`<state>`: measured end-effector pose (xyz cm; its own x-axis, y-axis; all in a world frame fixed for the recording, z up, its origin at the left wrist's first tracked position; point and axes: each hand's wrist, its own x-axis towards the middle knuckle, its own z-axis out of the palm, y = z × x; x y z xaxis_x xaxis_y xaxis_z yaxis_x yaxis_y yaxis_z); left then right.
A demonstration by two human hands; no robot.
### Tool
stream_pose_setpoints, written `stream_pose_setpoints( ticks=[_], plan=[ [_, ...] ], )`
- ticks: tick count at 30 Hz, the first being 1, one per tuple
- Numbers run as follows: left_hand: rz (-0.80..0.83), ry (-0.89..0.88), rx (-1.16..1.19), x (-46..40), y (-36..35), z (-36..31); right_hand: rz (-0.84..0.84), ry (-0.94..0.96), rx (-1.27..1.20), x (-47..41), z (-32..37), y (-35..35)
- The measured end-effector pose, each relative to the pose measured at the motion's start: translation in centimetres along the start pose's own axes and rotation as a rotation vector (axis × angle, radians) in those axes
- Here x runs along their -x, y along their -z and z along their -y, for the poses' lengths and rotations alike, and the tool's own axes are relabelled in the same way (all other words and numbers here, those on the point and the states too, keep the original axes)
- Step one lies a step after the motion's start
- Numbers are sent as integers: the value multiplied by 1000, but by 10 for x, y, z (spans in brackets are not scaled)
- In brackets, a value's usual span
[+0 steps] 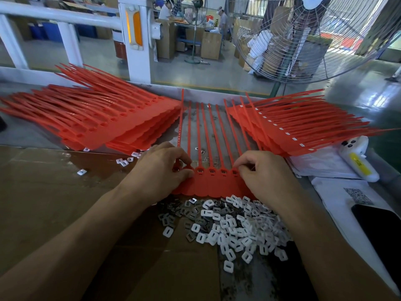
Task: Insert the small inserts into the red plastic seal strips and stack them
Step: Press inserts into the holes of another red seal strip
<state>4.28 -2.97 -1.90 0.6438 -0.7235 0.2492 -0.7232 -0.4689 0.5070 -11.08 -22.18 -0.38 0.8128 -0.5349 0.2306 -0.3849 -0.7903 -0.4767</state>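
Just then both my hands sat on a joined row of red seal strips (pixel 213 183) lying flat on the bench (pixel 39 192). My left hand (pixel 160 170) had its fingers (pixel 184 173) curled, pinching the row's left end; my right hand (pixel 264 172) pinched the right end, fingertips bunched together there. Nearer me than my fingers lay a heap of small white and dark inserts (pixel 230 227). Beyond my left fingers sat a stack of empty strips (pixel 104 120); beyond my right, a stack with inserts fitted (pixel 288 127).
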Motion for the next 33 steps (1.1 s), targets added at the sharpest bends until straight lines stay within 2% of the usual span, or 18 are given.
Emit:
stream_pose_setpoints(
  ticks=[3, 9, 16, 23, 27, 31, 33],
  plan=[
    [0, 6, 10, 0, 0, -1, -13, 63, -86, 1, 6, 2],
    [-1, 5, 11, 0, 1, -2, 294, 304, -163, 14, 26, -2],
    [-6, 5, 3, 0, 0, -2, 457, 402, -136, 23, 41, -7],
    [-1, 5, -2, 0, 0, -1, 445, 462, -66, 24, 44, -9],
    [-8, -3, -4, 0, -2, -1, 432, 446, -104, 26, 43, -10],
    [-9, -8, -6, -1, -2, 0, 400, 361, -230, 26, 40, -7],
    [-11, -12, 2, -1, -2, 1, 324, 294, -297, 23, 37, -5]
  ],
)
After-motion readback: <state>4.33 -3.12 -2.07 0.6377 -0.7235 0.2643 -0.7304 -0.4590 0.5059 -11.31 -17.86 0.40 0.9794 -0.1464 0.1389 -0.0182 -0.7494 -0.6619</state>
